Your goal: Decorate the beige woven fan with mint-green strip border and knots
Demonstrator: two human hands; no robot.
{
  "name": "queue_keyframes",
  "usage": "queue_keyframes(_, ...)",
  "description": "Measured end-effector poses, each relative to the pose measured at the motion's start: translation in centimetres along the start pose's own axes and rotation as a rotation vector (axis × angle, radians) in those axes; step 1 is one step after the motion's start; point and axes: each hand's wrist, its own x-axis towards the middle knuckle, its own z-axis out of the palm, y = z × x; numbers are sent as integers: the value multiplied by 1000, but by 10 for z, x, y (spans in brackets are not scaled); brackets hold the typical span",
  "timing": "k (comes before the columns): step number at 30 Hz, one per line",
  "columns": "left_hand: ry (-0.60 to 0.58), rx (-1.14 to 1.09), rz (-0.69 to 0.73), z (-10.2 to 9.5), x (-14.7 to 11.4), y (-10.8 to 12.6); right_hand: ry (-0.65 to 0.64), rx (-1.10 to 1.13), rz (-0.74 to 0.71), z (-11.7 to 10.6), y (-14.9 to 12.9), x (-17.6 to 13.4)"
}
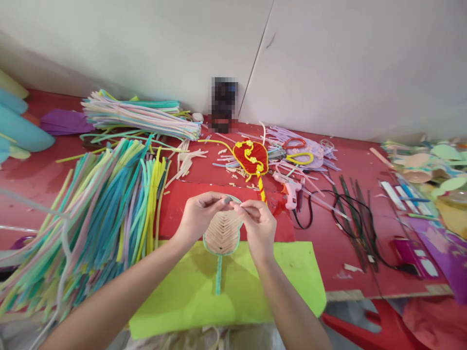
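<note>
My left hand (199, 214) and my right hand (260, 226) meet fingertip to fingertip, both pinched closed. Whatever they hold is too small to make out. Just below them lies a small beige fan (223, 235) with a pale green edge and a green handle, its top partly covered by my fingers. It rests over a lime green sheet (171, 296) and the red tabletop behind it. Beyond my right hand sits a red fan (245, 159) with yellow flowers and a twisted yellow handle.
Pipe cleaners in many colours (109, 204) fill the left side, with a bundle (146, 115) behind them. A pink glue gun (290, 190), yellow-handled pliers (297, 158) and a black cable (337, 194) lie to the right. A purple box (414, 257) is near the front edge.
</note>
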Motion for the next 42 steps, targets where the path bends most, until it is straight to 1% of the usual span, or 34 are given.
queue_keyframes(4,-5,173,115,-4,-2,0,16,-52,20,-3,3,1)
queue_keyframes(7,18,249,171,-5,-4,0,-8,-36,44,-3,3,2)
queue_keyframes(9,45,303,207,-5,-6,0,-27,-11,70,-2,3,1)
queue_keyframes(12,129,430,276,-4,-10,1,-46,34,116,-1,7,1)
queue_keyframes(14,143,489,288,-5,-11,4,-63,51,133,-1,10,1)
queue_keyframes(16,99,526,272,-8,-8,6,-74,41,109,-4,10,3)
queue_keyframes(18,42,579,255,-15,-1,9,-66,-25,42,-10,9,9)
queue_keyframes(21,-18,664,227,-30,8,14,-16,-250,-87,-24,6,21)
queue_keyframes(23,-66,684,200,-40,7,19,6,-384,-159,-34,7,29)
queue_keyframes(25,-83,696,184,-48,-2,26,10,-456,-181,-42,10,35)
queue_keyframes(29,-14,760,199,-56,-27,47,11,-512,-155,-50,18,41)
queue_keyframes(31,13,764,218,-58,-33,59,-4,-520,-150,-50,18,41)
queue_keyframes(33,38,753,256,-58,-30,69,-28,-525,-154,-49,16,42)
queue_keyframes(35,73,741,301,-55,-19,72,-52,-542,-165,-46,14,42)
queue_keyframes(37,101,754,338,-50,-4,65,-73,-572,-172,-42,14,42)
queue_keyframes(38,90,761,355,-47,4,57,-90,-589,-173,-40,14,41)
queue_keyframes(39,50,769,362,-45,11,47,-110,-604,-176,-38,16,41)
queue_keyframes(40,42,767,375,-42,18,35,-130,-618,-186,-36,17,41)
queue_keyframes(42,51,782,343,-40,27,10,-165,-642,-228,-32,21,40)
